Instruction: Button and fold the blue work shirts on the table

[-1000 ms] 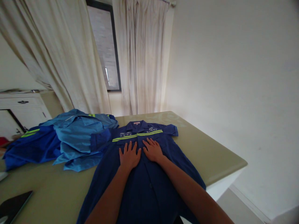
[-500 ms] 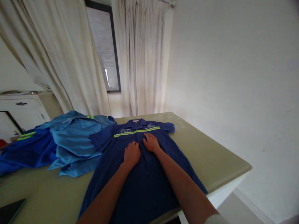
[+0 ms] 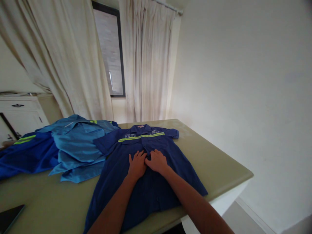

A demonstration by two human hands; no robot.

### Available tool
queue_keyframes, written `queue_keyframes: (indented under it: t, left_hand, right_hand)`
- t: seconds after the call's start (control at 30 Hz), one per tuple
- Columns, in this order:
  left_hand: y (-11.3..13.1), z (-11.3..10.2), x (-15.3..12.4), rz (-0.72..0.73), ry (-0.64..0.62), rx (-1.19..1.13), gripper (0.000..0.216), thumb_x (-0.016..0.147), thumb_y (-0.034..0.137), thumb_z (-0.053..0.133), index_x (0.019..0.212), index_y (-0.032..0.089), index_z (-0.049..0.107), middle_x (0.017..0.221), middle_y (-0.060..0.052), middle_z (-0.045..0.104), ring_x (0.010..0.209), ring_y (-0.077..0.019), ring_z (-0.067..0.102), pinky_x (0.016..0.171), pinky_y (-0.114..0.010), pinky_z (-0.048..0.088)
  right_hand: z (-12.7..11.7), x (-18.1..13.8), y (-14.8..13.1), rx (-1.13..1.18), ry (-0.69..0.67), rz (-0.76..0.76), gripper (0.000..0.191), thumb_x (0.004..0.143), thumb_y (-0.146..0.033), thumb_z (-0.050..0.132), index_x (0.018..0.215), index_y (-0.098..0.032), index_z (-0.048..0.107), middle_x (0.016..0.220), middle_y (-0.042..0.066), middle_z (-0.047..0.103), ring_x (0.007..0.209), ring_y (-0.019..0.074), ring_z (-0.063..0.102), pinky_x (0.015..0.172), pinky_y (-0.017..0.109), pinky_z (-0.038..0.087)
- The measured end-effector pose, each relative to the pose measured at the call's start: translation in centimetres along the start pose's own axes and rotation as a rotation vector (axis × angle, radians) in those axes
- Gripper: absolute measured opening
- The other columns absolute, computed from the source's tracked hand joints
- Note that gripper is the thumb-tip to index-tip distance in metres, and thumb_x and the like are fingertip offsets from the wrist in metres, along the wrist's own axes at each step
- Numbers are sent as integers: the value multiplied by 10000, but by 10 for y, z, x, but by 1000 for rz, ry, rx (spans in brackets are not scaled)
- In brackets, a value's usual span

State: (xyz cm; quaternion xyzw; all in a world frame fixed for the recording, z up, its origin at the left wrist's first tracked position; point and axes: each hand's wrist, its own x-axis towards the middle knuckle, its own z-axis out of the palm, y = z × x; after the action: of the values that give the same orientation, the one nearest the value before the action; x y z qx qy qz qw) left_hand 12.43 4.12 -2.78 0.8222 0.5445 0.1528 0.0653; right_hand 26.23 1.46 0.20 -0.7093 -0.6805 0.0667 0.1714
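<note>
A dark blue short-sleeved work shirt [image 3: 168, 162] with a yellow-green reflective stripe across the chest lies spread flat, front up, on a pale green table [image 3: 214, 156]. My left hand [image 3: 136, 164] rests on the middle of the shirt, fingers stretched forward and lying flat. My right hand [image 3: 157, 160] lies beside it on the button line, fingers pointing left and touching the left hand's fingertips. Both hands press on the cloth below the stripe and grip nothing.
A heap of lighter blue work clothes [image 3: 73, 144] with reflective stripes lies left of the shirt, partly under its sleeve. A dark flat object [image 3: 9, 217] sits at the table's near left. A white cabinet [image 3: 20, 113], curtains [image 3: 146, 61] and a window stand behind. The table's right edge drops off.
Both hands have slid down the shirt front toward me, from just under the stripe to the mid-chest, and now touch each other. The camera view has shifted slightly.
</note>
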Motion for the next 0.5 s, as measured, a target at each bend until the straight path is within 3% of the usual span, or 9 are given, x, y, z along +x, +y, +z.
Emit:
queue_keyframes:
  t: [0.13,0.3,0.5]
  left_hand:
    - [-4,-3,-2,-2,59,-49,328,1025,175,470,1218,295,706,1367,-57,698,1289,-241,624,1225,-583,321]
    - [-4,-5,-3,35,85,-72,219,1017,205,546,1144,280,709,1242,-29,733,1220,-227,644,1199,-501,344]
    - [-5,-8,-4,60,58,-59,174,1017,254,578,1145,264,695,1221,-46,731,1176,-233,659,1101,-424,418]
  right_hand:
    - [10,2,5,39,47,0,291,988,-442,593,1105,-201,708,1174,141,700,1114,281,661,873,365,516]
    - [15,6,19,82,51,-39,196,910,-263,638,1071,-213,739,1160,105,727,1053,255,685,839,330,502]
    - [11,20,35,337,41,-20,255,914,-160,610,1096,-199,784,1063,65,797,1004,201,723,904,278,500]
